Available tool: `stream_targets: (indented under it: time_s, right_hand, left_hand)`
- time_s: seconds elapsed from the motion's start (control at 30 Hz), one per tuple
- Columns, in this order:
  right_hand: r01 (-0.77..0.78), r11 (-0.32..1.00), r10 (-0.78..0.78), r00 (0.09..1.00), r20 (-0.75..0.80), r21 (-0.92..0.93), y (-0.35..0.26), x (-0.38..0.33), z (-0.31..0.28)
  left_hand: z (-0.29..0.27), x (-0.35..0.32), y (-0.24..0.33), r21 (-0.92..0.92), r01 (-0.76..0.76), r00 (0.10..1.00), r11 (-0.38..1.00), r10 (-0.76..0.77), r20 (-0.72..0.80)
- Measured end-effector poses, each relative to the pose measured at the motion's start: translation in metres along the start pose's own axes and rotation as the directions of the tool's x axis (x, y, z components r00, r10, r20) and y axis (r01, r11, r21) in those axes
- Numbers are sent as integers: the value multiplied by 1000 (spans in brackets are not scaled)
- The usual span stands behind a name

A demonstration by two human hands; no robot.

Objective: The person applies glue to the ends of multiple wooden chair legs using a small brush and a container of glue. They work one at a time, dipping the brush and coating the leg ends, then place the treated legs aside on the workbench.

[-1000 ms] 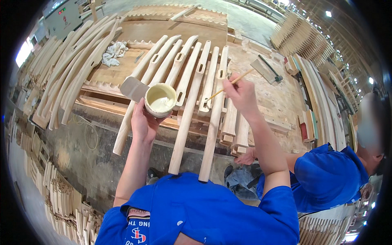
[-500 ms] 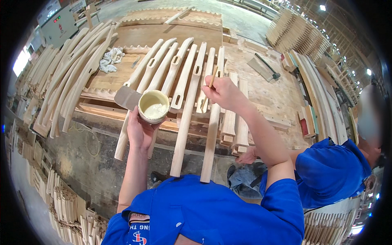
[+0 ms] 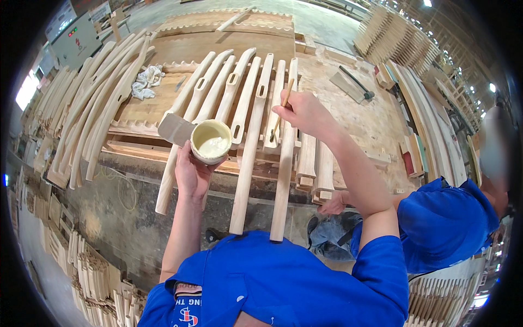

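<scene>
My left hand (image 3: 192, 177) is closed around a round tub (image 3: 211, 155) of thick cream-coloured paste, probably glue. A flat grey-brown blade (image 3: 177, 129) sticks out to the left beside the tub's rim; how it is held is hidden. My right hand (image 3: 308, 114) pinches a thin wooden stick (image 3: 286, 94), slanting down to the left. Its dark lower tip is at the slot (image 3: 272, 136) near the close end of a pale wooden bar (image 3: 276, 103). Several similar slotted bars lie side by side, some longer ones (image 3: 248, 163) jutting over the bench edge toward me.
A co-worker in a blue shirt (image 3: 447, 223) stands close at my right, a hand (image 3: 335, 203) near stacked wood pieces (image 3: 323, 174). A hammer (image 3: 357, 82) and a white rag (image 3: 147, 82) lie on the bench (image 3: 321, 87). Curved wooden parts (image 3: 101, 103) are piled at left.
The tub in my left hand has shifted slightly right. My right hand has moved a little right, and the stick's tip still rests by the same bar's slot.
</scene>
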State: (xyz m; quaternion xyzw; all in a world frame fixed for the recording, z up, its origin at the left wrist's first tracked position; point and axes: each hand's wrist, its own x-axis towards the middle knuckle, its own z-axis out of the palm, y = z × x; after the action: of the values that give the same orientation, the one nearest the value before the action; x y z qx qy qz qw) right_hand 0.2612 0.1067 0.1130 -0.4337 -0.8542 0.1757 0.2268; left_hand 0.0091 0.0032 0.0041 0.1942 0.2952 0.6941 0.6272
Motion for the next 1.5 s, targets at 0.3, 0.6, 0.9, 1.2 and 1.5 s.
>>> stream_targets:
  time_s: [0.3, 0.6, 0.9, 1.2, 1.5]
  right_hand:
    - [341, 935, -339, 940, -33, 99, -19, -2, -21]
    - [81, 708, 19, 991, -134, 701, -23, -3, 25]
    - [54, -62, 165, 985, -43, 997, 32, -7, 55]
    - [10, -116, 411, 911, 39, 993, 47, 1, 77]
    - [111, -59, 573, 818, -57, 992, 65, 34, 44]
  left_hand:
    - [13, 8, -1, 10, -51, 998, 999, 51, -31]
    - [33, 10, -5, 85, -38, 998, 996, 41, -39]
    - [35, 20, 0, 65, -10, 998, 998, 14, -67]
    - [53, 46, -7, 36, -9, 999, 999, 10, -33]
    - [42, 50, -15, 135, 28, 996, 990, -16, -93]
